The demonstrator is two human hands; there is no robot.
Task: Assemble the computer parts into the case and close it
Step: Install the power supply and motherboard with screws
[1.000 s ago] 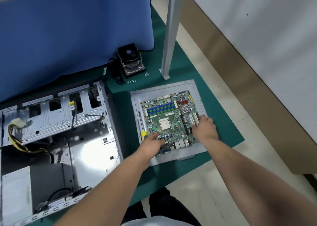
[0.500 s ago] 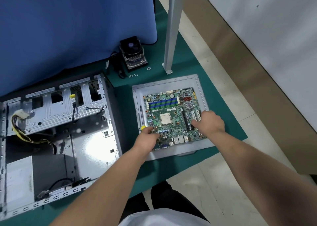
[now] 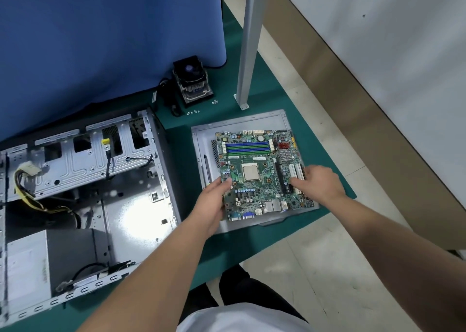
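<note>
Motherboard [image 3: 259, 173] lies flat on the grey side panel [image 3: 242, 123], just right of the open case [image 3: 83, 195]. We grip it at opposite edges: our left hand [image 3: 214, 200] curls round its left edge, our right hand [image 3: 317, 183] pinches near the white slots. Its long axis runs away from us; the case lies to its left, nearer our left hand.
</note>
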